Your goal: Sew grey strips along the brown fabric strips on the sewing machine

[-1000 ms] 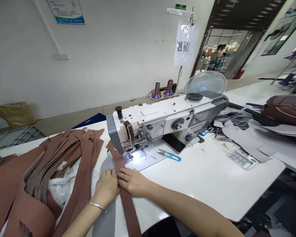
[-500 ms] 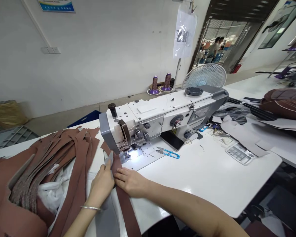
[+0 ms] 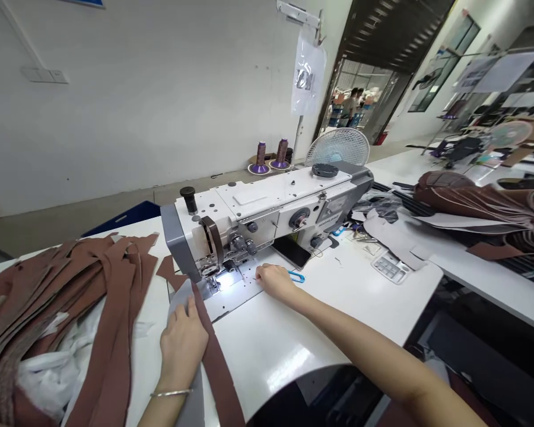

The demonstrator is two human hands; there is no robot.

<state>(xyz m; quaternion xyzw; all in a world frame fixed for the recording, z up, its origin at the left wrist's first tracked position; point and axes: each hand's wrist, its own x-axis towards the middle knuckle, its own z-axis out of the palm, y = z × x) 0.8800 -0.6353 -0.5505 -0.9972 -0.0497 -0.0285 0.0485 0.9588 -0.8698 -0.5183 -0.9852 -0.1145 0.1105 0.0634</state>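
Note:
My left hand (image 3: 183,335) lies on a grey strip (image 3: 182,293) of material, fingers bent and pressed onto it. Beside that hand, a long brown strip (image 3: 225,379) runs from the sewing machine's needle area down over the table's front edge. My right hand (image 3: 275,281) is on the machine's bed, right of the lit presser foot (image 3: 212,284), with its fingers drawn together. It covers most of the blue thread snips (image 3: 297,277); only the handle end shows. Whether the fingers hold the snips is hidden. The white sewing machine (image 3: 267,204) stands just beyond both hands.
A heap of brown cut pieces (image 3: 115,279) covers the table's left side. A dark phone (image 3: 292,252) lies under the machine arm. Thread cones (image 3: 260,157) and a fan (image 3: 338,147) stand behind. Brown bundles (image 3: 485,198) and a clear plastic box (image 3: 389,268) are to the right.
My right hand has left the brown strip and moved right and forward onto the snips. The left hand has flattened somewhat over the grey strip. The view has turned right.

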